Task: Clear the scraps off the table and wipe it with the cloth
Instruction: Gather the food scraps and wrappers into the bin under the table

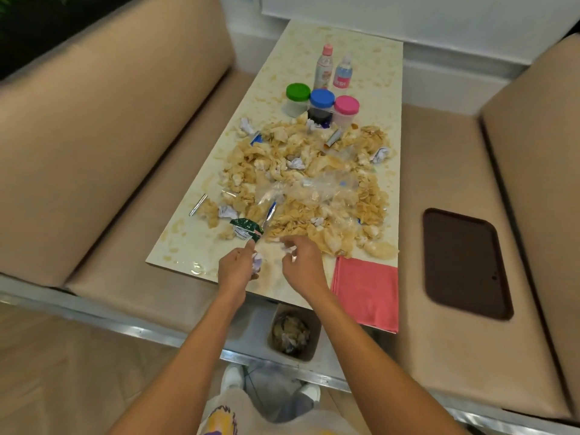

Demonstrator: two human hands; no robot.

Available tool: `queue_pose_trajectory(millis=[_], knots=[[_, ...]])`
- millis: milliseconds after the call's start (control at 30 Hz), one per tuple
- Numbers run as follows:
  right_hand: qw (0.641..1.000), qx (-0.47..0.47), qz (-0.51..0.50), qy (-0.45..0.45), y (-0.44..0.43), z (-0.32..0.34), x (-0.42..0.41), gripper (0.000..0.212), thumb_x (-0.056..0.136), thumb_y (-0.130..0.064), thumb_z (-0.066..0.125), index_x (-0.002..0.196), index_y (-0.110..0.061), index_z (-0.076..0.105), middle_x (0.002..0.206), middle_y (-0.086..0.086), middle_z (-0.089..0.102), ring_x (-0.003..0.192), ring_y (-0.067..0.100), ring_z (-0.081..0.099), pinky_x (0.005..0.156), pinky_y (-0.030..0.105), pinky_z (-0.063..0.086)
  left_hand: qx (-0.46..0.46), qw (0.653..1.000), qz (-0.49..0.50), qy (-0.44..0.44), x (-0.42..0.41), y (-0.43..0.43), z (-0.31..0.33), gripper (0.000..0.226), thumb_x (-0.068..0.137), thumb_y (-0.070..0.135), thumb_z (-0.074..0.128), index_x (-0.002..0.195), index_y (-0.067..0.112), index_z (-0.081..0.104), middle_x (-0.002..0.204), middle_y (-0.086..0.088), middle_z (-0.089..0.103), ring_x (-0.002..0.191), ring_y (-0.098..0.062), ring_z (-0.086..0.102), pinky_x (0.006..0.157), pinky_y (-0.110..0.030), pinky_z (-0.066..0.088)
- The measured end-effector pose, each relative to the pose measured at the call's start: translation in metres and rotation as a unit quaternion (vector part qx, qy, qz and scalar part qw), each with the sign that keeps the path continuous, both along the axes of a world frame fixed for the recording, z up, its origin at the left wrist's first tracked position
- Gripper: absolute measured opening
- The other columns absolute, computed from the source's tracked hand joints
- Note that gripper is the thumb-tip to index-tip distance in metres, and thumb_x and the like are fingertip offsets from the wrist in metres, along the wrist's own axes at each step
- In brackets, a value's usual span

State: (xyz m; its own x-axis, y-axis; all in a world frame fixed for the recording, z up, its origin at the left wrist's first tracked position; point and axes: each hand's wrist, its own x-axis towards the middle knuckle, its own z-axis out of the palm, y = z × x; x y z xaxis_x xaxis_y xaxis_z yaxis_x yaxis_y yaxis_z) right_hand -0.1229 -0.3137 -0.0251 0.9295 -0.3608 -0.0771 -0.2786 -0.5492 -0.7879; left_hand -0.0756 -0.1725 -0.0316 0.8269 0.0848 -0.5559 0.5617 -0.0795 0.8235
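Note:
A wide heap of chips, crumpled paper balls, foil strips and clear plastic wrap covers the middle of the pale table. My left hand grips a crumpled white paper ball at the near edge, its forefinger stretched toward a green snack wrapper. My right hand is just beside it, pinching a small pale scrap at the heap's near rim. A folded pink cloth lies on the near right corner.
Three jars with green, blue and pink lids and two bottles stand beyond the heap. A small bin with scraps sits on the floor under the near edge. Beige benches flank the table; a brown tray lies on the right one.

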Motion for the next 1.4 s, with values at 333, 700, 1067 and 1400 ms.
queue_pose_trajectory(millis=[333, 700, 1067, 1400], knots=[[0.977, -0.196, -0.012, 0.08, 0.011, -0.03, 0.026, 0.037, 0.088, 0.005, 0.063, 0.123, -0.003, 0.065, 0.126, 0.016, 0.054, 0.119, 0.035, 0.051, 0.092, 0.044, 0.051, -0.038, 0.996, -0.074, 0.029, 0.032, 0.025, 0.011, 0.051, 0.081, 0.05, 0.087, 0.108, 0.013, 0.065, 0.102, -0.005, 0.073, 0.087, -0.022, 0.07, 0.066, -0.03, 0.057], [0.978, 0.104, -0.168, -0.068, 0.076, 0.011, 0.02, 0.015, 0.094, -0.014, 0.075, 0.109, -0.015, 0.076, 0.096, -0.008, 0.072, 0.079, -0.003, 0.065, 0.069, 0.008, 0.048, -0.059, 0.992, -0.106, 0.018, 0.048, 0.035, -0.001, 0.026, 0.098, 0.041, 0.072, 0.105, 0.016, 0.076, 0.098, -0.009, 0.079, 0.085, -0.026, 0.077, 0.066, -0.034, 0.062], [0.997, 0.054, -0.053, -0.032, 0.122, 0.01, 0.028, 0.044, 0.093, -0.001, 0.055, 0.128, -0.019, 0.074, 0.131, -0.003, 0.069, 0.12, 0.013, 0.062, 0.103, 0.024, 0.051, -0.105, 0.991, -0.018, 0.085, 0.065, 0.059, -0.001, 0.035, 0.087, 0.045, 0.082, 0.085, 0.011, 0.072, 0.068, -0.006, 0.065, 0.064, -0.02, 0.064, 0.068, -0.036, 0.056], [0.995, 0.083, 0.054, 0.029, 0.121, 0.016, 0.03, 0.065, 0.082, 0.011, 0.049, 0.13, -0.025, 0.073, 0.127, -0.013, 0.072, 0.1, -0.024, 0.051, 0.087, 0.0, 0.036, -0.107, 0.993, 0.009, 0.056, 0.076, 0.082, -0.004, 0.02, 0.083, 0.008, 0.074, 0.071, 0.008, 0.058, 0.059, -0.006, 0.055, 0.054, -0.02, 0.048, 0.059, -0.032, 0.051]])
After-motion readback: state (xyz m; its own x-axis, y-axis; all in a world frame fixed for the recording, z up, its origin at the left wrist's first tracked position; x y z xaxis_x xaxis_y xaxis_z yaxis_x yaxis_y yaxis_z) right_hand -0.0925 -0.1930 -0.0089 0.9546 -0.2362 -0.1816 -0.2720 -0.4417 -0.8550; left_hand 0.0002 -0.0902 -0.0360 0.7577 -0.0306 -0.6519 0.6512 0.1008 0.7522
